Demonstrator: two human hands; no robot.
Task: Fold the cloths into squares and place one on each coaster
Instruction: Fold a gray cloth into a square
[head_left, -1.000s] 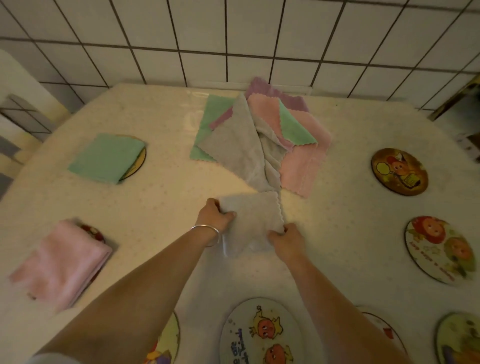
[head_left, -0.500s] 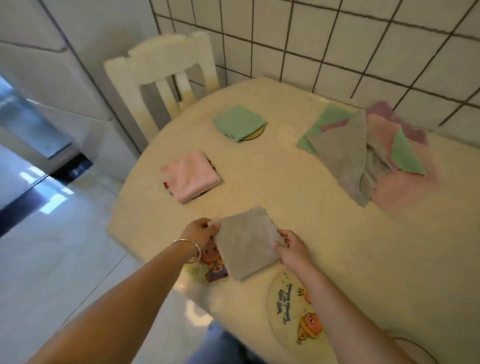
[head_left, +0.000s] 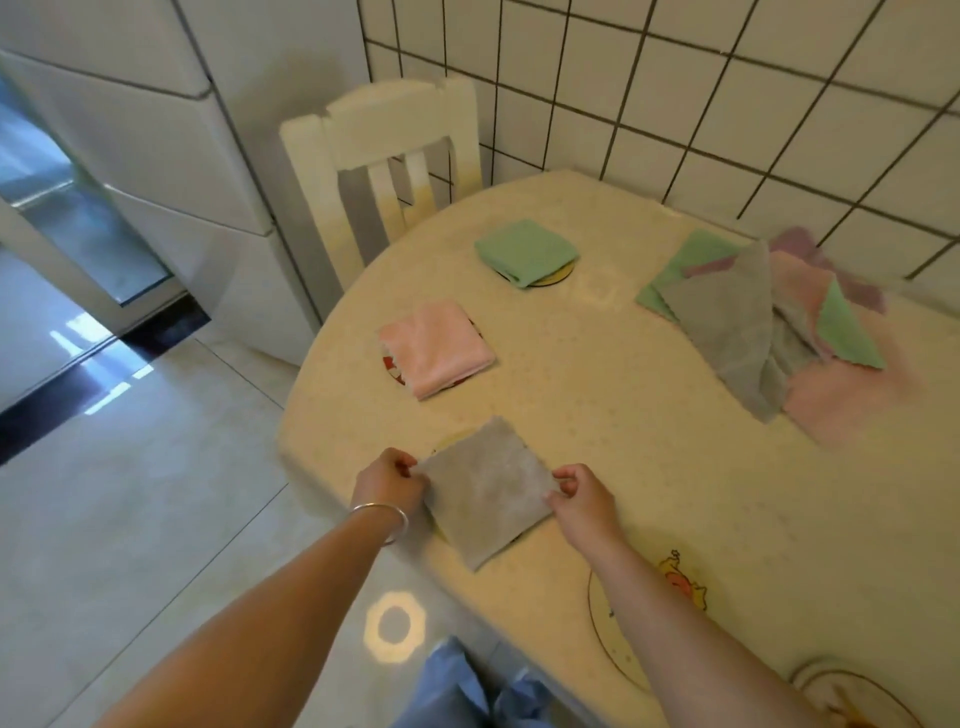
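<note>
At table edge, left hand (head_left: 390, 480) and right hand (head_left: 581, 499), fingers curled, pinch opposite sides of folded grey cloth (head_left: 485, 491) over a coaster (head_left: 448, 440).

Single head-worn view, close above the table (head_left: 649, 467), angled forward and down toward the tiled wall (head_left: 675, 78).

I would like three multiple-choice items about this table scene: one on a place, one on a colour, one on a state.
1. Where does the folded green cloth lie?
A. on a coaster
B. on the chair
C. on the floor

2. What colour is the cloth between the hands?
A. pink
B. grey
C. purple

3. How does the left hand meet that cloth?
A. flat on top
B. apart from it
C. pinching its edge

Key: 1 A, a coaster rim shows beneath it; 2 B, it is grey; 3 C, fingers curl on the edge.
</note>
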